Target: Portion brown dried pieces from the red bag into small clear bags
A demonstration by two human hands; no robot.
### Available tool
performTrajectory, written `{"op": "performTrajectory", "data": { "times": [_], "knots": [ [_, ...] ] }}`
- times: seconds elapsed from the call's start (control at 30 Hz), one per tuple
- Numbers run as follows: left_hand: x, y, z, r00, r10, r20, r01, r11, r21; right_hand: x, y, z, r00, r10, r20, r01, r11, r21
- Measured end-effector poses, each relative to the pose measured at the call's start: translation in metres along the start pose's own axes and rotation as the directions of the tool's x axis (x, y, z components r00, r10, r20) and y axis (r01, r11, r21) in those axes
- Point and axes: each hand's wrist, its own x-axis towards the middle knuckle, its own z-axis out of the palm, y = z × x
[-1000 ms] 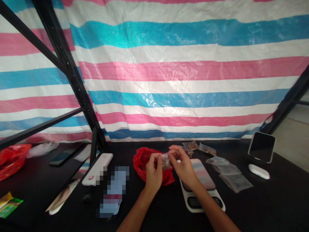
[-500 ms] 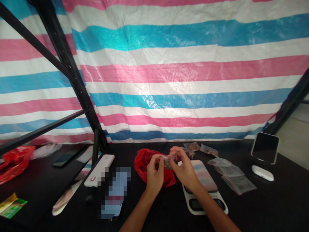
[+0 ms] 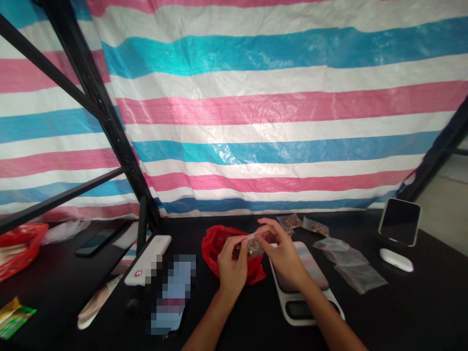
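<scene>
Fingers (image 3: 229, 243) of the left hand (image 3: 231, 268) and right hand (image 3: 287, 258) pinch the top edge of a small clear bag (image 3: 252, 245) of brown pieces, holding it upright, seemingly so the contents sit low. It hangs above the open red bag (image 3: 213, 246), just left of the white scale (image 3: 310, 304) on the black desk (image 3: 402, 312). Flat empty bags (image 3: 360, 275) lie close by on the right.

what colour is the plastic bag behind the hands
Red; the plastic bag shows best in the head view.
</scene>
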Motion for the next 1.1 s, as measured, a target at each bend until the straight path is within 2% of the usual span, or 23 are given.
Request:
{"op": "performTrajectory", "data": {
  "times": [0.07,0.13,0.23,0.3,0.37,0.47,0.57,0.67,0.73,0.8,0.87,0.97,1.1],
  "knots": [
    [-0.001,-0.001,-0.002,1.0,0.008,0.005,-0.008,1.0,-0.019,0.004,0.001,-0.006,0.997,0.021,-0.071,-0.02,1.0,0.021],
    [-0.001,-0.002,-0.003,1.0,0.006,0.0,-0.006,1.0,-0.027,0.008,0.005,-0.017,0.978,0.024,-0.205,-0.028,0.999,-0.017],
    [-0.001,-0.003,-0.004,1.0,0.001,-0.004,-0.001,1.0,-0.015,0.013,0.014,-0.043,0.901,-0.031,-0.433,-0.059,0.979,-0.193],
    [-0.001,-0.004,-0.004,1.0,0.006,0.002,-0.006,1.0,-0.005,0.015,0.019,-0.062,0.867,-0.079,-0.492,-0.105,0.936,-0.335],
    [0.0,-0.005,-0.004,1.0,0.011,0.003,-0.011,1.0,0.007,0.016,0.024,-0.077,0.88,-0.073,-0.47,-0.16,0.885,-0.436],
    [0.0,-0.005,-0.005,1.0,0.019,0.006,-0.019,1.0,0.024,0.018,0.03,-0.09,0.926,0.036,-0.375,-0.245,0.813,-0.528],
    [0.0,-0.003,-0.006,0.999,0.047,0.011,-0.047,0.998,0.038,0.016,0.034,-0.101,0.945,0.066,-0.322,-0.266,0.727,-0.633],
    [0.0,0.0,-0.006,0.997,0.075,0.007,-0.075,0.995,0.065,0.004,0.038,-0.121,0.976,0.027,-0.217,-0.196,0.551,-0.811],
    [0.001,0.003,-0.006,0.997,0.082,0.004,-0.082,0.994,0.076,-0.005,0.045,-0.137,0.987,0.071,-0.147,-0.164,0.414,-0.895],
    [0.001,0.006,-0.006,0.996,0.088,0.01,-0.088,0.993,0.074,-0.012,0.054,-0.153,0.972,0.165,-0.168,-0.216,0.344,-0.914],
    [0.0,0.007,-0.005,0.993,0.113,0.019,-0.115,0.99,0.077,-0.015,0.063,-0.165,0.956,0.19,-0.225,-0.274,0.299,-0.914],
    [-0.001,0.007,-0.004,0.983,0.178,0.04,-0.182,0.978,0.102,-0.012,0.068,-0.177,0.936,0.195,-0.293,-0.343,0.321,-0.883],
    [-0.003,0.004,-0.003,0.978,0.197,0.066,-0.204,0.972,0.117,-0.004,0.056,-0.182,0.923,0.188,-0.337,-0.385,0.496,-0.778]
  ]
}}
